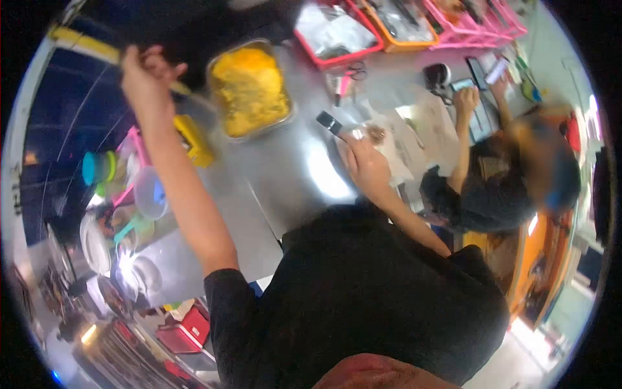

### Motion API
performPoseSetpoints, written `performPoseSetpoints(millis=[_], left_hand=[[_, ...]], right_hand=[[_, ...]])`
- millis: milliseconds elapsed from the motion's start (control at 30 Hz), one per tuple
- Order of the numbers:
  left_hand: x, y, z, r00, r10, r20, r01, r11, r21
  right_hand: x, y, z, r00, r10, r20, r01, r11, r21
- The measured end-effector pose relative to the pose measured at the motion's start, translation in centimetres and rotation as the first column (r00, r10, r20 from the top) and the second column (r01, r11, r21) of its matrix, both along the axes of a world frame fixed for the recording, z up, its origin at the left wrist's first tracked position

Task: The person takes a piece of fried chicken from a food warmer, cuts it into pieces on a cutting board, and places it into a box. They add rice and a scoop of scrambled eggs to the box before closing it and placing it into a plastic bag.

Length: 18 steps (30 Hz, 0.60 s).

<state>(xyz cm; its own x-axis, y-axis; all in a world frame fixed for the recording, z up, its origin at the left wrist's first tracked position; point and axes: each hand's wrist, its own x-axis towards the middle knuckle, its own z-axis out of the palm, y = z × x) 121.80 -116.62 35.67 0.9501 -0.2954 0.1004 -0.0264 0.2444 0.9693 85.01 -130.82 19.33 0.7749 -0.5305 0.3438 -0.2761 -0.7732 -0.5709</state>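
My left hand [152, 72] is raised at the upper left with its fingers curled. A thin, blurred yellowish piece shows beside them, pointing toward the tray; I cannot make out what it is. Right of that hand, a clear rectangular tray [289, 107] holds a yellow, crumbly mass [249, 84]. Near the middle of the metal table, my right hand [368, 165] is closed on a small object with a dark rectangular end [329, 122], which points up and left. Papers [395, 139] with a small brownish item [375, 134] lie just beyond it.
Red [378, 45], orange [414, 47] and pink [460, 39] baskets line the back. Scissors [355, 71] lie before them. A co-worker [499, 201] sits at the right, hands over a device [481, 123]. Left are a yellow object [194, 142] and plastic containers [150, 192].
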Motion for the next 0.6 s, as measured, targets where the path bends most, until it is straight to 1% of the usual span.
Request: performPoseSetpoints(millis=[67,133,200,233,300,333,400,433,500,533,600], left_hand=[[-0.4,-0.1,0.6,1.000,0.008,-0.029,-0.007,1.000,0.023],[-0.5,0.1,0.6,1.000,-0.009,-0.016,0.009,1.000,0.024],[-0.5,0.0,0.9,1.000,0.016,-0.020,-0.015,0.999,0.048],[-0.4,0.1,0.8,1.000,0.019,-0.019,-0.018,0.999,0.049],[-0.6,-0.1,0.9,0.998,0.055,-0.020,-0.054,0.998,0.035],[-0.8,-0.2,1.1,0.998,0.061,-0.007,-0.060,0.998,0.028],[-0.9,0.0,1.3,0.997,0.069,-0.042,-0.066,0.996,0.056],[-1.1,0.1,1.2,0.998,0.065,-0.022,-0.063,0.997,0.049],[-1.0,0.1,1.1,0.996,0.081,-0.035,-0.079,0.996,0.047],[-1.0,0.0,1.1,0.995,0.086,-0.047,-0.084,0.995,0.047],[-0.9,0.1,1.1,0.997,0.076,-0.029,-0.074,0.996,0.042]], right_hand=[[5.0,0.3,0.7,0.996,0.082,0.031,-0.080,0.995,-0.060],[10.5,0.4,-1.2,0.990,0.131,0.044,-0.122,0.979,-0.166],[16.2,-0.2,-3.1,0.986,0.161,0.043,-0.142,0.947,-0.289],[18.9,-0.6,-3.8,0.984,0.169,0.058,-0.145,0.944,-0.296],[23.3,-1.2,-4.8,0.984,0.112,-0.141,-0.154,0.929,-0.337],[25.0,-1.6,-5.3,0.985,0.117,-0.129,-0.155,0.925,-0.346],[27.5,-1.8,-6.3,0.968,0.153,-0.197,-0.231,0.848,-0.478],[28.1,-1.9,-6.6,0.968,0.162,-0.193,-0.237,0.842,-0.484],[28.5,-1.9,-7.7,0.921,0.154,-0.359,-0.352,0.725,-0.592],[28.6,-2.1,-8.1,0.920,0.157,-0.360,-0.356,0.723,-0.593],[28.8,-2.4,-9.0,0.872,0.210,-0.442,-0.467,0.626,-0.625]])
